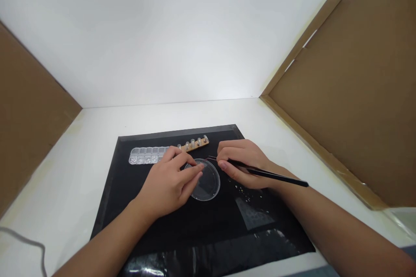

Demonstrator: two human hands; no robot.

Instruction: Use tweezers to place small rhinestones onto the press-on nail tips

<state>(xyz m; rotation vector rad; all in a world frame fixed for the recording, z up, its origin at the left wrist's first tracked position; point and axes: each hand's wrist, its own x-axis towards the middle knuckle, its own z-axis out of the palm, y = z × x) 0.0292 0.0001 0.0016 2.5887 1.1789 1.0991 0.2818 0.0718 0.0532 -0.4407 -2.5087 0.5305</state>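
The clear round dish (208, 188) sits near the middle of a black mat (162, 233) on the white desk (97, 138), and I take it as the centre of my clock, with twelve pointing away from the person. The left hand (172, 181) comes in from nine o'clock, its fingers (191, 174) reaching over the dish's near-left side; their tips are drawn close together, but from here I can't tell whether they pinch anything small or press on the rim. The right hand (242, 160) is at two o'clock, its fingers closed around a pair of black tweezers (276, 175) gripped toward the front. The thin tips point left and end by the rim at twelve o'clock; whether they touch it or hold something, I can't make out. The rear end of the tweezers sticks out toward three o'clock, past the wrist. At about eleven o'clock, beyond the dish, a tan strip (203, 142) carries a row of clear, rounded pieces. A clear compartment box (147, 156) lies at ten o'clock, partly hidden by the left hand, with glittery contents in its nearer row. Tiny shiny bits (242, 190) are scattered between three and four o'clock, and a translucent sheet or bag (251, 214) lies at four. Out at eight o'clock, a grey cable (32, 241) curves across the desk.
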